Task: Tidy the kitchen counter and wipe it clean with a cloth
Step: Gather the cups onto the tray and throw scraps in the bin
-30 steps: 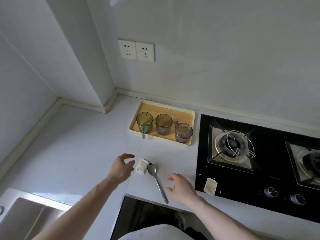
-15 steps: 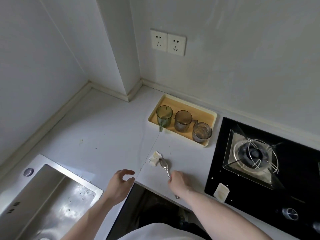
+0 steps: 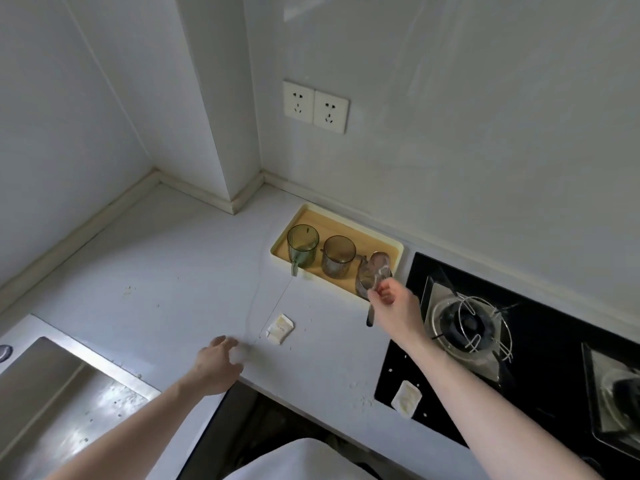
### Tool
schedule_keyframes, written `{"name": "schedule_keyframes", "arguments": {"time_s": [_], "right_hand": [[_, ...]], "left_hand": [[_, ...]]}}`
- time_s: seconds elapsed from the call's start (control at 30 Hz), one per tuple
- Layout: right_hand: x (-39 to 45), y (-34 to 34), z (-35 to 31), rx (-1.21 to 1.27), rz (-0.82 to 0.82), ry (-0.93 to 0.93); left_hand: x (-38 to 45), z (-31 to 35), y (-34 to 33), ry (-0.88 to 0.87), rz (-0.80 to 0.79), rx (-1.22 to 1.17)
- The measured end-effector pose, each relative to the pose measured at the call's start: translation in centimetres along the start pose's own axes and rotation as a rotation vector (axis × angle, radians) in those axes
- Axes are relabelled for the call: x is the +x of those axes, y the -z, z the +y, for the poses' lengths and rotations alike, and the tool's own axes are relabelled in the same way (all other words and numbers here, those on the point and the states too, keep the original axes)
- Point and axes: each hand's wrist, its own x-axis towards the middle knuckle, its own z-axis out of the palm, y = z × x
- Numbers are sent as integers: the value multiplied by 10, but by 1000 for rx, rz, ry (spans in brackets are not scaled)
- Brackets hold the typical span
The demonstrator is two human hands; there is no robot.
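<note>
My right hand [image 3: 394, 303] grips a metal spoon [image 3: 378, 266] by its handle and holds it, bowl up, over the right-hand glass cup [image 3: 363, 284] on the yellow tray [image 3: 346, 221]. The handle's end pokes out below my fist. A green cup [image 3: 302, 244] and a brownish cup [image 3: 338, 256] stand on the same tray. My left hand [image 3: 218, 362] rests with relaxed fingers on the white counter [image 3: 166, 278] near its front edge. A small crumpled white packet [image 3: 280, 329] lies on the counter just right of that hand. No cloth is in view.
A second white packet [image 3: 406, 400] lies on the black gas hob [image 3: 540, 344] at its near left corner. A steel sink [image 3: 62, 403] is at lower left. Crumbs dot the counter. Two wall sockets [image 3: 315, 107] sit above the tray.
My right hand has picked the spoon up off the counter and carried it up to the right-hand cup on the tray. My left hand has moved forward toward the packet.
</note>
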Motion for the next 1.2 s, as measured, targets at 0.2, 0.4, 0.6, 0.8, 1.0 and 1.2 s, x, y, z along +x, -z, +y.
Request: {"name": "schedule_keyframes", "arguments": {"time_s": [0.2,0.4,0.6,0.8,1.0,1.2], "right_hand": [[64,43,-6,-101,127,1],[124,47,-7,-300,88,18],[174,29,-7,-538,-15,-87],[211,-3,-2,-578,-94,-122],[241,-33,10,-581,-238,-187],[263,-54,23,-536,-286,-272]], "left_hand": [[12,9,-2,45,-87,146],[17,9,5,59,-143,160],[21,14,10,77,-176,196],[26,13,5,106,-174,189],[29,8,-5,123,-146,228],[31,12,-1,141,-176,236]]}}
